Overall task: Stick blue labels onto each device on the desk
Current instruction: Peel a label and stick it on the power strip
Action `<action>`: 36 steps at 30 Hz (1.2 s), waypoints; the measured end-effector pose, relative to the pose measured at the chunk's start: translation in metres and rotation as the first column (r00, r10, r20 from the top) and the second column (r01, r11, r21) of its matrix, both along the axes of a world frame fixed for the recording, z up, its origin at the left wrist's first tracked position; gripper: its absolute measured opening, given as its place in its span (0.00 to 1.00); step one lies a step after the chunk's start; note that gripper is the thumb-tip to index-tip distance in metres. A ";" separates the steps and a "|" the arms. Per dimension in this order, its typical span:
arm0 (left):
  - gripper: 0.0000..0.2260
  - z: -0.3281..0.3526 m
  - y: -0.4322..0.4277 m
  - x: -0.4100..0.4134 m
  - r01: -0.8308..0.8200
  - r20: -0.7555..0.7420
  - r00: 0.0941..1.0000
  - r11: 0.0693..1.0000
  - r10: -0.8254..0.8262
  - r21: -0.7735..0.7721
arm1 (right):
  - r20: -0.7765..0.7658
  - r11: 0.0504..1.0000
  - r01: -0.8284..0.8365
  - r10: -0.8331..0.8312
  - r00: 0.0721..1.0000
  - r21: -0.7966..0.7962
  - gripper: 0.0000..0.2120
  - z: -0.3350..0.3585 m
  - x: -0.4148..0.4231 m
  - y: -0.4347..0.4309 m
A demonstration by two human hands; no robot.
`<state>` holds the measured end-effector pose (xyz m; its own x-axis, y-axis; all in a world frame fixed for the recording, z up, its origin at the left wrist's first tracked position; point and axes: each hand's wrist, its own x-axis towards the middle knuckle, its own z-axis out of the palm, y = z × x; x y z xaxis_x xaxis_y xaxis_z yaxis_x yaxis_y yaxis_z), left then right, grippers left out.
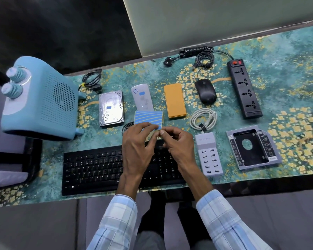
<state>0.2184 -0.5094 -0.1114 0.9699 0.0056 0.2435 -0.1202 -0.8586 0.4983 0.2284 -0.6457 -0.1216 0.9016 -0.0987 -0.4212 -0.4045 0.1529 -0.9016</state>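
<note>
The left hand (137,147) gripped the sheet of blue labels (148,118) above the keyboard (94,168), while the right hand (177,143) pinched its near corner. The hard drive (111,108) and white power bank (142,98) lay labelled behind it.

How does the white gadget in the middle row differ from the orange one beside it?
The white gadget already carries a small blue label; the orange gadget shows none. The white one has a rounded far end and lies slightly tilted, while the orange one is a plain, straighter rectangle. Both lie flat on the patterned desk mat, side by side.
</note>
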 end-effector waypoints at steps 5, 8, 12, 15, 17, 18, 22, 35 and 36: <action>0.06 0.005 0.003 0.008 0.058 -0.004 0.998 0.994 -0.058 0.093 | 0.072 0.992 -0.051 0.060 0.996 -0.114 0.12 -0.006 -0.001 -0.003; 0.04 0.006 0.005 0.013 0.127 -0.011 0.992 0.980 -0.127 0.150 | 0.092 0.980 -0.069 0.087 0.992 -0.184 0.13 -0.009 -0.002 -0.005; 0.03 0.008 0.008 0.019 0.201 -0.026 0.980 0.963 -0.199 0.179 | 0.107 0.971 -0.106 0.131 0.986 -0.216 0.12 -0.010 -0.003 -0.010; 0.03 0.010 0.007 0.021 0.181 -0.084 0.981 0.979 -0.174 0.088 | 0.106 0.967 -0.109 0.136 0.985 -0.229 0.08 -0.011 -0.003 -0.013; 0.02 0.012 0.002 0.020 0.096 -0.130 0.986 0.993 -0.105 -0.070 | 0.100 0.966 -0.103 0.129 0.986 -0.237 0.05 -0.014 -0.003 -0.013; 0.02 0.014 -0.001 0.019 0.022 -0.163 0.985 0.984 -0.051 -0.175 | 0.097 0.963 -0.101 0.129 0.987 -0.249 0.05 -0.015 -0.004 -0.013; 0.06 0.021 -0.015 0.022 -0.377 -0.450 0.886 0.739 0.112 -0.558 | 0.037 0.916 -0.161 0.187 0.982 -0.367 0.03 -0.019 -0.008 -0.015; 0.05 0.037 -0.061 0.046 -0.567 -0.726 0.684 0.570 -0.077 -0.595 | 0.425 0.663 0.187 0.217 0.879 -0.725 0.11 0.022 -0.017 -0.043; 0.04 0.037 -0.065 0.047 -0.557 -0.728 0.679 0.582 -0.093 -0.593 | 0.426 0.654 0.192 0.218 0.878 -0.732 0.10 0.023 -0.017 -0.046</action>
